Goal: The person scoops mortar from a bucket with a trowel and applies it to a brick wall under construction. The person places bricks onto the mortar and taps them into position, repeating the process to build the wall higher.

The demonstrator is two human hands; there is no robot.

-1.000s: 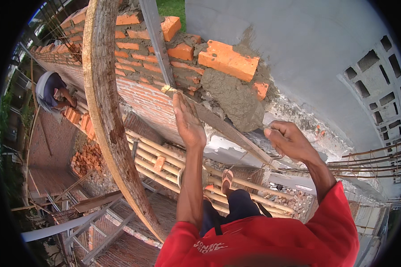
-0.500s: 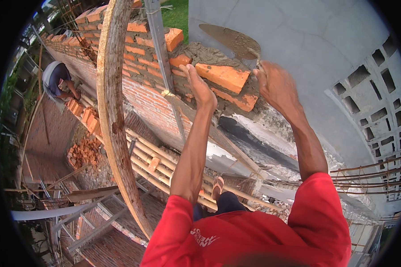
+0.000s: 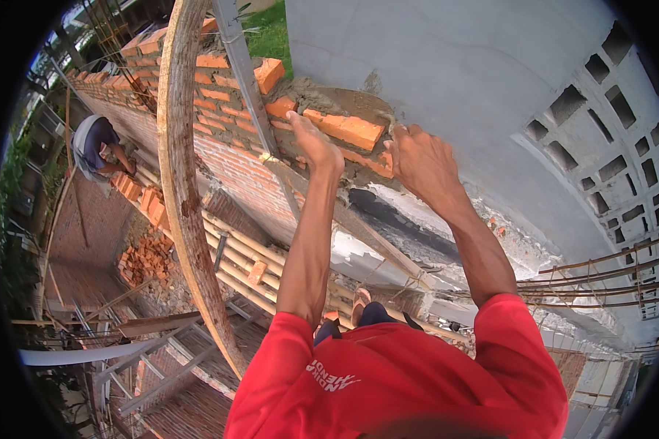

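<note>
An orange brick (image 3: 350, 131) lies on the mortar at the top of a brick wall (image 3: 220, 110). My left hand (image 3: 317, 145) is open, fingers stretched, at the brick's left end and near side; whether it touches is unclear. At the other end, my right hand (image 3: 426, 167) is closed round a trowel, whose handle the fingers hide. The mortar-smeared trowel blade (image 3: 355, 100) extends left behind the brick, low over grey mortar (image 3: 300, 94). Another brick (image 3: 281, 107) sits just left, beside an upright metal bar (image 3: 245, 73).
A curved wooden pole (image 3: 176, 132) rises at my left. Below is a bamboo platform (image 3: 234, 260) with a loose brick (image 3: 257, 273). A co-worker (image 3: 95, 146) bends near stacked bricks (image 3: 150, 201) at far left. A grey wall (image 3: 447, 73) stands right of the brickwork.
My right hand has brought the trowel down and nearer the brick, its blade now lower behind it. My left hand stays open by the brick. The whole view has shifted slightly.
</note>
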